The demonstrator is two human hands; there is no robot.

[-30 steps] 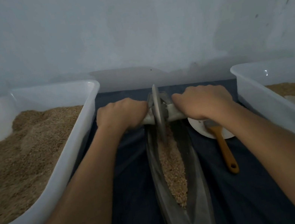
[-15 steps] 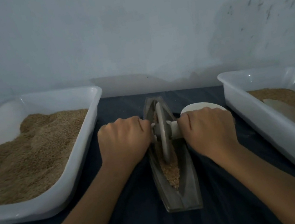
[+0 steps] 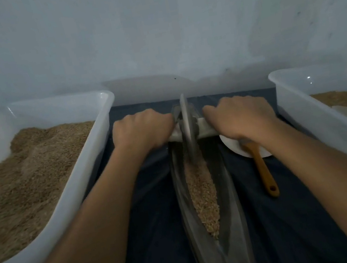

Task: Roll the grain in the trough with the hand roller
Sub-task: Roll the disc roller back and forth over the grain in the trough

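A long grey boat-shaped trough [image 3: 233, 232] lies lengthwise on the dark cloth, with a strip of brown grain [image 3: 203, 193] along its groove. The hand roller [image 3: 188, 126], a thin grey disc on a pale cross axle, stands upright at the trough's far end. My left hand [image 3: 142, 132] grips the axle's left handle. My right hand [image 3: 238, 117] grips the right handle. Both arms are stretched forward. The handles are mostly hidden inside my fists.
A large white tub [image 3: 94, 163] heaped with grain stands at the left. Another white tub [image 3: 303, 113] with grain is at the right. A white dish [image 3: 231, 145] and a brush with an orange handle [image 3: 264, 171] lie right of the trough. A pale wall rises behind.
Half a second ago the roller was drawn back toward me at the trough's middle; it has now been pushed to the far end again, arms extended, uncovering the grain strip.
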